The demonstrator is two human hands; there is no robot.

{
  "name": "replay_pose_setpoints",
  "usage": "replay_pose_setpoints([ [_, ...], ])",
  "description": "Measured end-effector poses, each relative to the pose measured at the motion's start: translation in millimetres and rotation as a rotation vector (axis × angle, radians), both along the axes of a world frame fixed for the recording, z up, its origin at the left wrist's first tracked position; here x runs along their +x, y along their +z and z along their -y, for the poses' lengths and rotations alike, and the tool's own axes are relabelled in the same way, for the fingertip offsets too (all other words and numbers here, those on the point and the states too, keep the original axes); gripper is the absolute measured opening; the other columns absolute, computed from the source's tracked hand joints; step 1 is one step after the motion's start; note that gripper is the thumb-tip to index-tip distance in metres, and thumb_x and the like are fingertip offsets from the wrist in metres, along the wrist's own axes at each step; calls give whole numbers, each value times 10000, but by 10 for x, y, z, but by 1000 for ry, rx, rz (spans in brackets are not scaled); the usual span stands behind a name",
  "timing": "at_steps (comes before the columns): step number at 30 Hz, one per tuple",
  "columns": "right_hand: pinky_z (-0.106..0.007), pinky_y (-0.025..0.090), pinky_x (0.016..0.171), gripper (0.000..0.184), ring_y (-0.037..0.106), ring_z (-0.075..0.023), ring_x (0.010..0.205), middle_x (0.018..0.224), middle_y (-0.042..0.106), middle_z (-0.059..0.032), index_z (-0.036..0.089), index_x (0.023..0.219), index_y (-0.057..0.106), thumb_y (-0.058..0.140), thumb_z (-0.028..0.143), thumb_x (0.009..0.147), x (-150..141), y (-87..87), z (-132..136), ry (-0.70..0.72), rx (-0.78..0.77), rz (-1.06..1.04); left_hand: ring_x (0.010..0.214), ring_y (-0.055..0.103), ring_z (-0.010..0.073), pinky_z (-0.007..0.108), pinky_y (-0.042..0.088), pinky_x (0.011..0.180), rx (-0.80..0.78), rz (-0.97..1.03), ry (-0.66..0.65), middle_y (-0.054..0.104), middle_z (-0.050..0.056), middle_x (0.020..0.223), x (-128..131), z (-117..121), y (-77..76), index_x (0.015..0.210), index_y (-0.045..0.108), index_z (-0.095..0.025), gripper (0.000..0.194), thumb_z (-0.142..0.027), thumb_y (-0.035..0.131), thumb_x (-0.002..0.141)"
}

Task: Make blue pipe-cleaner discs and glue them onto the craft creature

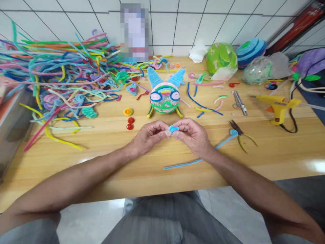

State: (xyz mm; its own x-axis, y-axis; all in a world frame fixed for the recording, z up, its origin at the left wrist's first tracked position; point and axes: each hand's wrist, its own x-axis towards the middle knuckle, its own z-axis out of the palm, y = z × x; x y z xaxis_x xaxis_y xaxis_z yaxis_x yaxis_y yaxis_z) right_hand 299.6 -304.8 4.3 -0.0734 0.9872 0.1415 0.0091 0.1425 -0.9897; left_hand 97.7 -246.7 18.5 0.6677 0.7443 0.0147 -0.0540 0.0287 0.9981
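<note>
Between the fingertips of my left hand [153, 135] and my right hand [191, 135] is a small blue pipe cleaner coil [173, 129]. Both hands are closed in a pinch on it, just above the table. Behind them stands a round figure [165, 96] with blue pointed ears, ringed eyes and short yellow-and-dark legs. A light blue pipe cleaner [181, 164] passes under my right wrist; its far end is rolled into a spiral [233, 133] beside yellow-handled pliers [242, 135]. Left of the figure lie two red discs [130, 123] and a yellow-orange coil [128, 111].
A tangled heap of colourful pipe cleaners [63, 74] covers the left side. At the right are a yellow glue gun [278, 105] with its cord, nail clippers [240, 102], a green ball-like object [222, 59] and a clear glittery ball [256, 71]. The tiled wall [203, 20] bounds the table behind.
</note>
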Motion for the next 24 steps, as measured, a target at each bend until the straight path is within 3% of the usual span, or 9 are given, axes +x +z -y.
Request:
replay_pose_setpoints([
  [5, -283, 553, 724, 362, 696, -147, 776, 922, 752, -23, 223, 1133, 650, 764, 490, 917, 18, 82, 11, -38, -38, 18, 598, 436, 81, 220, 358, 567, -53, -13, 25, 598, -26, 723, 3, 13, 21, 877, 658, -161, 351, -491, 772, 913],
  [11, -257, 429, 585, 396, 540, -120, 625, 677, 616, 23, 204, 814, 647, 741, 580, 893, 66, 140, -50, -92, -72, 139, 621, 436, 81, 219, 357, 580, -46, -25, 41, 588, -28, 738, 6, 21, 32, 869, 641, -158, 358, -487, 778, 903],
  [20, -256, 413, 589, 232, 525, -113, 623, 684, 616, 25, 210, 777, 604, 698, 372, 915, 0, 99, -34, -105, 32, 313, 600, 446, 84, 228, 352, 563, 2, -85, 63, 625, -19, 723, 18, 27, 34, 865, 666, -155, 412, -555, 759, 905],
  [24, -253, 403, 589, 225, 514, -110, 623, 684, 595, 31, 209, 786, 599, 686, 363, 925, -11, 91, -34, -89, 47, 276, 577, 443, 77, 225, 358, 554, 13, -61, 97, 639, -17, 709, 40, 6, -20, 836, 655, -153, 428, -560, 781, 888],
])
